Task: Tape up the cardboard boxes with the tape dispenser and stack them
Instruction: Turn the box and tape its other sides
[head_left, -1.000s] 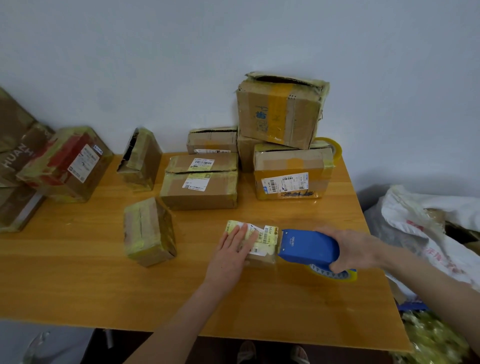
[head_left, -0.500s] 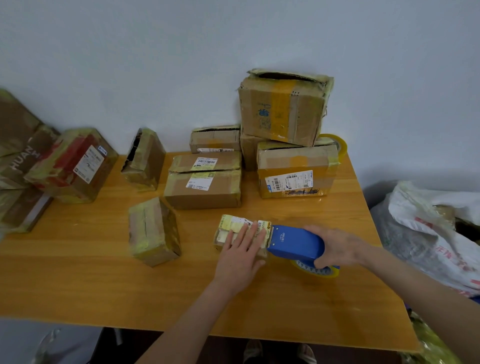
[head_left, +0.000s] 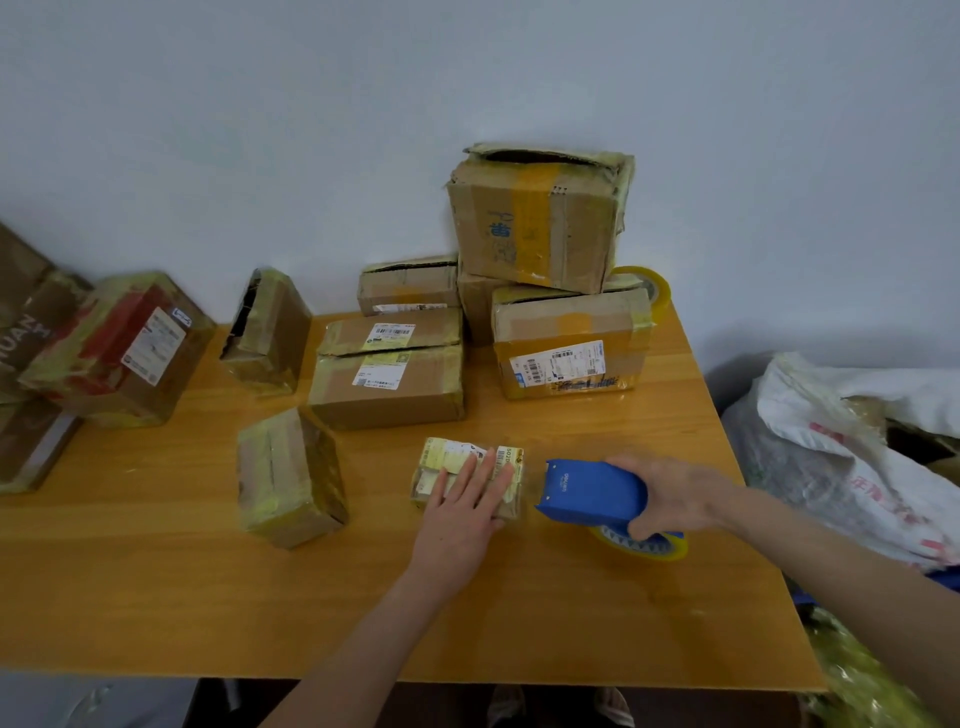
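A small labelled cardboard box (head_left: 451, 457) lies on the wooden table (head_left: 208, 597) near its front. My left hand (head_left: 467, 512) presses flat on the box top with straight fingers. My right hand (head_left: 670, 496) grips the blue tape dispenser (head_left: 589, 491), whose front edge sits just off the box's right side. The yellow tape roll (head_left: 647, 545) shows under the dispenser. A short stretch of clear tape seems to span from box to dispenser.
Several taped boxes stand behind: a tilted box (head_left: 288, 475), a flat pair (head_left: 389, 374), a stack at the back right (head_left: 540, 218), a spare tape roll (head_left: 647, 283). More boxes lean at the left (head_left: 119, 348). White sacks (head_left: 841, 447) lie right of the table.
The dispenser has pulled back to the right, off the small box's top to just beside it. My left hand stays pressed on the box.
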